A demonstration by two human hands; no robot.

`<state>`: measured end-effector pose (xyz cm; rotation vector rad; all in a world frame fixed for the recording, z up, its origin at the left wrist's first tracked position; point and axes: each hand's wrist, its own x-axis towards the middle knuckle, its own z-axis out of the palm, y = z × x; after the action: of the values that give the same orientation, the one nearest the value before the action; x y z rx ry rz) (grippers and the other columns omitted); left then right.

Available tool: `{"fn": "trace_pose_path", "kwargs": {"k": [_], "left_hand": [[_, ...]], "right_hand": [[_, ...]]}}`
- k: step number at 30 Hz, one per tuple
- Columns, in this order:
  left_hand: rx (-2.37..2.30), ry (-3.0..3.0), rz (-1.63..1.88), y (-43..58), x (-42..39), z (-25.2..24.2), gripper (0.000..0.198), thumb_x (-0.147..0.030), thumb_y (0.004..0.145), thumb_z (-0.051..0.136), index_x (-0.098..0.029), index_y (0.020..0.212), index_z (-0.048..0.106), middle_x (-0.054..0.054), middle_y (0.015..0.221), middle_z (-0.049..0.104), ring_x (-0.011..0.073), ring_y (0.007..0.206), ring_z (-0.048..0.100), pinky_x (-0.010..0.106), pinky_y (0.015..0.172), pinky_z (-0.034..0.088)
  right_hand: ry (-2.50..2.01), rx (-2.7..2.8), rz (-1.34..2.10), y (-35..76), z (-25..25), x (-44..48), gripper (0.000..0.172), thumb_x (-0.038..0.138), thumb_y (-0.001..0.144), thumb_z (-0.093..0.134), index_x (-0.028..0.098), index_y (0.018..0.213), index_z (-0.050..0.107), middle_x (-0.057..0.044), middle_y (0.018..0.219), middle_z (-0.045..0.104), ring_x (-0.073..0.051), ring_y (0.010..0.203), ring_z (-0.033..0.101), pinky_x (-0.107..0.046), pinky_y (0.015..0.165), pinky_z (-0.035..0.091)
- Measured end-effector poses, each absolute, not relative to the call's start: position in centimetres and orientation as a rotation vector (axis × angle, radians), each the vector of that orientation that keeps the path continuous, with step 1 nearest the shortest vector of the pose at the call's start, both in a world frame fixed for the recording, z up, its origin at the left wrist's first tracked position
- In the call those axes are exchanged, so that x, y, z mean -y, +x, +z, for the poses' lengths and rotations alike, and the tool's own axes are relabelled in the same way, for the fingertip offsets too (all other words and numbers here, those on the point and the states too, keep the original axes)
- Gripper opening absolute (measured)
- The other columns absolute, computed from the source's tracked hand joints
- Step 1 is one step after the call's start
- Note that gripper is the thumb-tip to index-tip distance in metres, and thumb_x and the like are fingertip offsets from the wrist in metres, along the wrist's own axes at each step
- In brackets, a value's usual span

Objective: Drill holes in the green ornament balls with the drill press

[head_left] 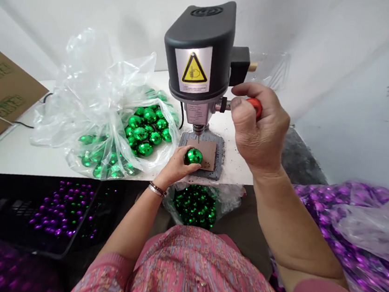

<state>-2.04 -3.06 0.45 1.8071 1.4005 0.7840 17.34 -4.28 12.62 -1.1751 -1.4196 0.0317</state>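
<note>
White walls are rising behind your table (14, 156), where your left hand (174, 167) is cupping a green bauble (194, 156) near the bit (198, 137) of a bench drill (198, 48), over a brown card (207, 154). Your right hand (261, 130) is pinching the lever's red knob (256, 107). More baubles are lying in a plastic bag (57, 121) and a lower bag (194, 207), with purple ones in a crate (60, 210). Your palm is hiding the bauble's underside, so you cannot tell whether it is touching the card.
</note>
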Motion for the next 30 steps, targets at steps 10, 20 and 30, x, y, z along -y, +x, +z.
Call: {"fn": "trace_pose_path", "kwargs": {"k": [10, 20, 30], "left_hand": [[-1.277, 1.320, 0.804, -2.6, 2.0, 0.4, 0.048, -0.033, 0.088, 0.056, -0.017, 0.132, 0.047, 0.004, 0.094, 0.066, 0.0115, 0.067, 0.064, 0.021, 0.056, 0.047], [-1.341, 1.446, 0.702, -1.6, 0.6, 0.9, 0.049, -0.039, 0.087, 0.059, -0.017, 0.131, 0.057, 0.003, 0.089, 0.066, 0.0105, 0.064, 0.063, 0.019, 0.053, 0.047], [-1.594, 1.835, 0.625, -0.2, 0.6, 1.6, 0.058, -0.030, 0.079, 0.073, -0.015, 0.134, 0.062, 0.006, 0.099, 0.071, 0.0190, 0.090, 0.065, 0.030, 0.086, 0.051]], "right_hand": [[-1.178, 1.322, 0.117, 17.2, 16.1, 2.7, 0.016, 0.028, 0.087, 0.059, 0.015, 0.079, 0.063, 0.006, 0.061, 0.046, -0.005, 0.059, 0.039, -0.022, 0.064, 0.037], [-1.524, 1.286, 0.192, 17.7, 20.1, -1.2, 0.049, 0.028, 0.093, 0.053, 0.019, 0.055, 0.024, 0.007, 0.058, 0.020, -0.005, 0.060, 0.017, -0.025, 0.060, 0.020], [-1.442, 1.280, 0.196, 17.9, 19.5, -1.6, 0.049, 0.029, 0.093, 0.055, 0.019, 0.055, 0.026, 0.007, 0.057, 0.018, -0.005, 0.059, 0.017, -0.025, 0.059, 0.019]]}}
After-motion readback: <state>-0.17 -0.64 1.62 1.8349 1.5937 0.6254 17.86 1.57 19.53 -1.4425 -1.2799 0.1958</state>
